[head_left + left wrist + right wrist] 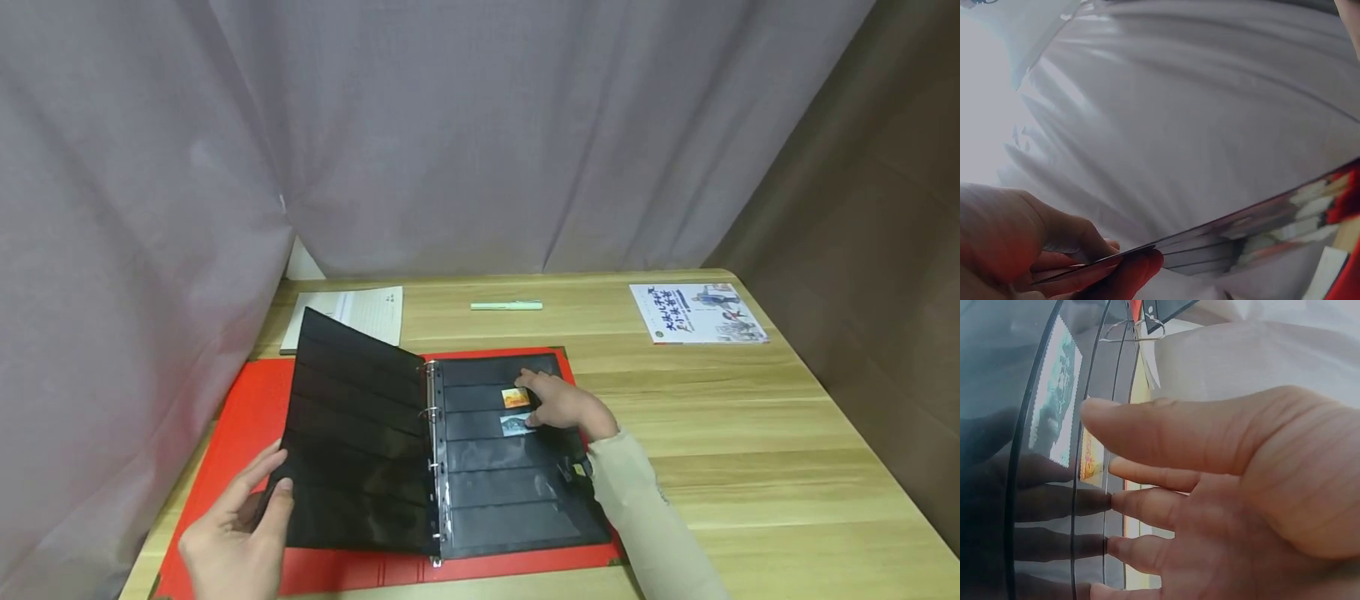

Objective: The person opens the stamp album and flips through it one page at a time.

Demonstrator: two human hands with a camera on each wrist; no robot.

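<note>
A red ring binder lies spread on the table with black stamp pages in it. My left hand pinches the outer edge of a black page, which stands tilted up on the left of the rings. In the left wrist view the thumb and fingers grip that page's edge from both sides. On the right-hand page an orange stamp sits in one strip and a blue-green stamp in the strip below. Over this page, beside the stamps, my right hand has its fingers spread, fingertips at the surface.
Behind the binder on the left lies a notepad, partly hidden by the raised page. A pale green pen rests at the table's back. A white booklet is at the back right. Grey curtains hang behind the table.
</note>
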